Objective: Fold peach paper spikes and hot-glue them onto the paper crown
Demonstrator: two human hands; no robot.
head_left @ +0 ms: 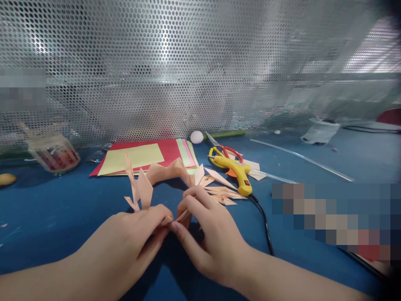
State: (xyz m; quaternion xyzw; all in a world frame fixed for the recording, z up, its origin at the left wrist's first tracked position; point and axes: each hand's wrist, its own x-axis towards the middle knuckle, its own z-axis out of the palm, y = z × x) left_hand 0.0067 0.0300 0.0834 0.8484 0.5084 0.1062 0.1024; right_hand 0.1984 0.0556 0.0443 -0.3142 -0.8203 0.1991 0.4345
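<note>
Peach paper folded into a curved band stands in front of me, forming a loop that comes back towards my hands. Pointed folded flaps rise at its left side. More pointed folded paper pieces lie just beyond my right hand. My left hand pinches the near part of the paper between thumb and fingers. Facing it, my right hand is also closed on the paper, with its thumb tip almost meeting the left fingertips. My fingers hide most of the part being held.
A yellow glue gun lies to the right, its black cord running nearer. Behind it are scissors. Coloured paper sheets, a white egg-shaped object, a jar and a clear stick lie along the back.
</note>
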